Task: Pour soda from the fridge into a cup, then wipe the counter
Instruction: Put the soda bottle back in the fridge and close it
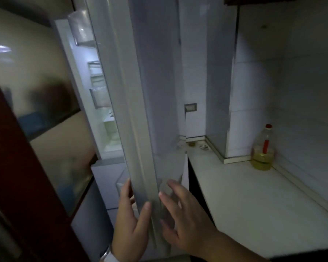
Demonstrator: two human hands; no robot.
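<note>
Your left hand [130, 214] wraps the edge of the fridge door [140, 110], thumb in front, fingers behind. Your right hand [182, 218] rests fingers spread on the door's outer face. Door's ajar, lit fridge shelves [102, 95] showing left of it; the tabletop [254, 205] on the right carries an oil bottle [263, 150].

No text, brand or number can be read anywhere; the red strip on the bottle [263, 148] standing on the counter [254, 205] shows no legible lettering.
</note>
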